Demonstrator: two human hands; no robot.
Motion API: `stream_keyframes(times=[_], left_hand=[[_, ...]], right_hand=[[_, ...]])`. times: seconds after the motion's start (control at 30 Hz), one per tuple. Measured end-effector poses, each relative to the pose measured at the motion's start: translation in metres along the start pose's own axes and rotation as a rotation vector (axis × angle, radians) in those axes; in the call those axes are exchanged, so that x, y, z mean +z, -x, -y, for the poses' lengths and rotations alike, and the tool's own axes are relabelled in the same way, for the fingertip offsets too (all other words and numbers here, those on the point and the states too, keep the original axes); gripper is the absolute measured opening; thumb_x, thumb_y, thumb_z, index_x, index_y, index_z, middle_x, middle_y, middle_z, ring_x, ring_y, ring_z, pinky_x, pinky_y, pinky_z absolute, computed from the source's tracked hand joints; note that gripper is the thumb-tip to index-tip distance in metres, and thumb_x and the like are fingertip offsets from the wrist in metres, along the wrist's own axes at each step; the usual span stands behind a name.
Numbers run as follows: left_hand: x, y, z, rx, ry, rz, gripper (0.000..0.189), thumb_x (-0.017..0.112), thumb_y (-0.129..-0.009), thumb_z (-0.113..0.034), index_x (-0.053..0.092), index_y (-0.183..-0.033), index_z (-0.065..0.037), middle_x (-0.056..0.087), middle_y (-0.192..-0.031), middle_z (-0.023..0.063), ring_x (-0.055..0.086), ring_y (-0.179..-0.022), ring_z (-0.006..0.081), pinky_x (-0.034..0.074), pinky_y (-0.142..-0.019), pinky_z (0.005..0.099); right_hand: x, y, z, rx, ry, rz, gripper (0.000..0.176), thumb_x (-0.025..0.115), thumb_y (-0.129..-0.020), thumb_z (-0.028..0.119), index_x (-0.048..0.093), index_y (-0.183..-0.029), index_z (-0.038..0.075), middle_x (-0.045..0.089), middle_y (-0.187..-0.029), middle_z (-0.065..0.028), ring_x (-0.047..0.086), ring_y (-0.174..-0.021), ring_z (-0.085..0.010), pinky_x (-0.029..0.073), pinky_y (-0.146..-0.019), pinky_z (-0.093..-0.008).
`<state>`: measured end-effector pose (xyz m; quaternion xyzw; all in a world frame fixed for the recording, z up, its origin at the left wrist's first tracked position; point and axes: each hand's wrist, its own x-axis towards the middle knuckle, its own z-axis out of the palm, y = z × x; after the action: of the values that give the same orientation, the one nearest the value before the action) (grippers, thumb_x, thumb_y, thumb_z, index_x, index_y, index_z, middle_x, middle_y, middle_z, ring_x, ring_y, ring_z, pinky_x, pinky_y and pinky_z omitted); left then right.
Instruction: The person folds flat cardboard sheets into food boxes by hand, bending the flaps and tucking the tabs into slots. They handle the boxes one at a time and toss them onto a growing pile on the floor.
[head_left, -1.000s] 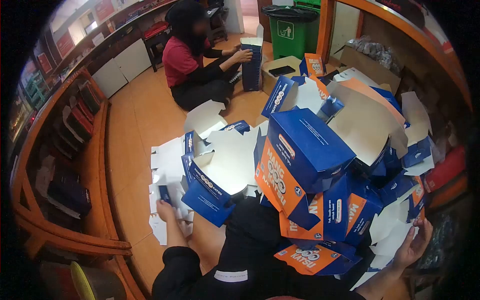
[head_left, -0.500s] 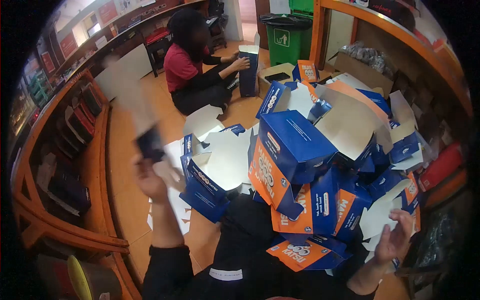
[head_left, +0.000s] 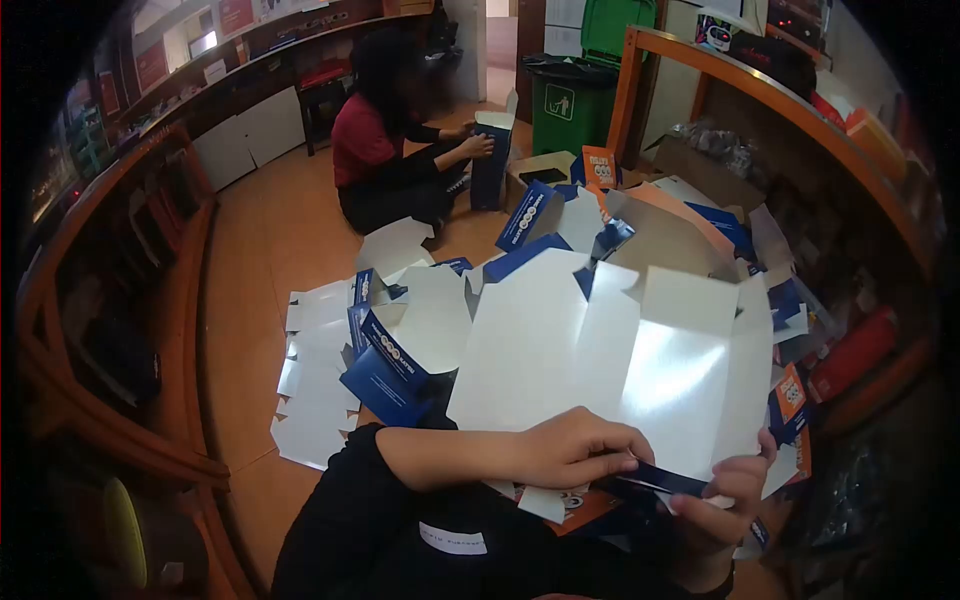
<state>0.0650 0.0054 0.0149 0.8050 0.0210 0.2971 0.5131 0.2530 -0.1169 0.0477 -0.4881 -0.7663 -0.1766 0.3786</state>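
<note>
A large unfolded carton sheet (head_left: 540, 350) lies across my lap, its plain white inner side up. My left hand (head_left: 585, 447) reaches across to the right and pinches the folded dark-blue near edge of the sheet. On the same edge, farther right, my right hand (head_left: 725, 495) grips with curled fingers. Beneath and behind the sheet are blue and orange printed cartons. A partly folded blue carton (head_left: 390, 375) stands left of the sheet.
Flat white sheets (head_left: 315, 370) lie on the floor at left. A co-worker (head_left: 375, 150) sits ahead, holding a tall blue carton (head_left: 490, 165). A green bin (head_left: 575, 105) stands behind. Wooden shelves (head_left: 195, 330) line the left; a wooden frame (head_left: 740, 75) is at right.
The large white sheet now covers the carton pile. My left hand has swung from the left to the sheet's near edge, and my right hand has closed on that edge too.
</note>
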Motion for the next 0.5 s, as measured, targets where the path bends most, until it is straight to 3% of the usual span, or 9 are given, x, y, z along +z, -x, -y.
stream_keyframes(times=[0.13, 0.23, 0.37, 0.4, 0.5], left_hand=[[0.011, -0.006, -0.007, 0.005, 0.045, -0.049, 0.013, 0.049, -0.088, -0.012, 0.057, -0.098, -0.006, 0.061, -0.073, 0.0107, 0.060, -0.063, 0.0232, 0.046, -0.059, 0.0287], [0.010, -0.014, -0.025, 0.067, -0.048, -0.046, 0.015, 0.049, -0.088, -0.010, 0.057, -0.100, -0.007, 0.064, -0.082, 0.0085, 0.064, -0.070, 0.0193, 0.047, -0.063, 0.0257], [0.007, -0.035, -0.045, 0.255, -0.198, -0.020, 0.016, 0.052, -0.085, -0.007, 0.057, -0.099, -0.008, 0.063, -0.078, 0.0084, 0.063, -0.069, 0.0193, 0.047, -0.061, 0.0267], [0.007, -0.039, -0.052, 0.289, -0.214, -0.001, 0.016, 0.052, -0.084, -0.007, 0.057, -0.099, -0.008, 0.063, -0.078, 0.0081, 0.063, -0.069, 0.0193, 0.047, -0.061, 0.0269], [0.008, -0.056, -0.071, 0.380, -0.194, -0.079, 0.015, 0.052, -0.083, -0.006, 0.057, -0.098, -0.008, 0.061, -0.078, 0.0080, 0.062, -0.070, 0.0190, 0.047, -0.060, 0.0275]], right_hand=[[-0.006, -0.001, -0.008, -0.002, -0.016, -0.259, 0.028, 0.075, -0.066, 0.026, 0.052, -0.077, 0.040, 0.034, -0.079, 0.0059, 0.043, -0.080, -0.0100, 0.027, -0.096, -0.0454], [-0.022, -0.015, -0.003, 0.000, 0.003, -0.151, 0.027, 0.074, -0.066, 0.028, 0.052, -0.077, 0.039, 0.034, -0.079, 0.0047, 0.043, -0.081, -0.0121, 0.028, -0.095, -0.0459], [-0.041, -0.036, 0.006, 0.001, 0.024, 0.078, 0.023, 0.073, -0.066, 0.021, 0.054, -0.076, 0.030, 0.039, -0.082, 0.0032, 0.043, -0.084, -0.0146, 0.028, -0.091, -0.0478], [-0.055, -0.037, 0.001, -0.126, 0.040, 0.143, 0.020, 0.060, -0.073, 0.030, 0.056, -0.087, 0.016, 0.047, -0.090, -0.0089, 0.046, -0.093, -0.0274, 0.034, -0.090, -0.0526], [-0.040, -0.037, 0.008, -0.115, 0.089, -0.435, 0.038, 0.041, -0.087, 0.040, 0.046, -0.114, 0.014, 0.047, -0.113, -0.0183, 0.044, -0.109, -0.0362, 0.034, -0.093, -0.0535]])
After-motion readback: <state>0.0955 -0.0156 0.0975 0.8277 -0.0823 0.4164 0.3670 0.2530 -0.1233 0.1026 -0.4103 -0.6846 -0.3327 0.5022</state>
